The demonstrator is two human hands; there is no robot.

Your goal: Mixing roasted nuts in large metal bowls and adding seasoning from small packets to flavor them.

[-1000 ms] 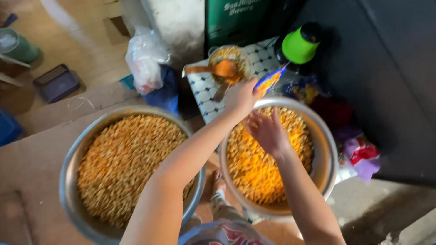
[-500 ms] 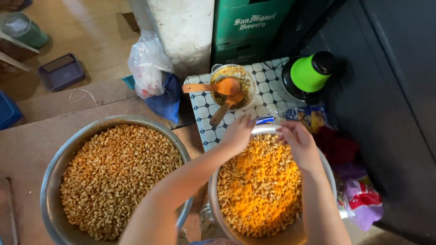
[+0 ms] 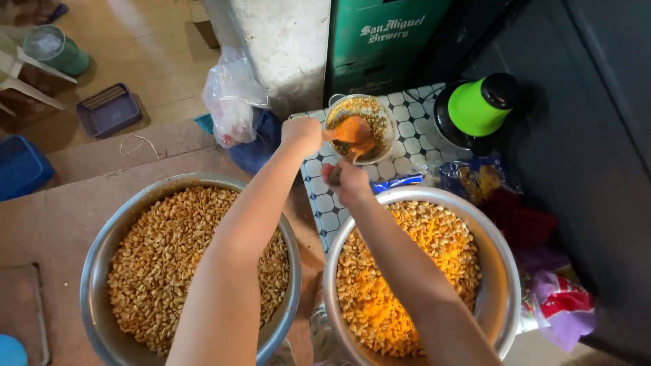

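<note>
Your left hand (image 3: 302, 133) is closed around the handle of an orange spoon (image 3: 351, 130), its fingers wrapped tight on it, and the spoon's bowl sits in the small round bowl (image 3: 376, 108) of orange powder at about 12 o'clock from your hands. Your right hand (image 3: 349, 181) sits just below, at 5 o'clock from the left; its fingers are curled around a darker utensil (image 3: 352, 154) whose upper end also reaches the small bowl's rim. What kind of utensil that is, you cannot tell.

The small bowl stands on the patterned white surface (image 3: 325, 203). Just beside it at 3 o'clock is a green bottle with a black cap (image 3: 478, 105).

Under your right forearm, at 6 o'clock, the right metal basin (image 3: 502, 271) holds nuts coated in orange powder (image 3: 407, 285). At 8 o'clock, under your left forearm, the left metal basin (image 3: 91, 271) holds plain golden-brown nuts (image 3: 169, 264). The two basins stand just beside each other.

At 10 o'clock from your left hand, a tied clear plastic bag (image 3: 230, 98) rests on blue cloth. Crumpled wrappers (image 3: 559, 305) lie at 4 o'clock, beside the right basin.
</note>
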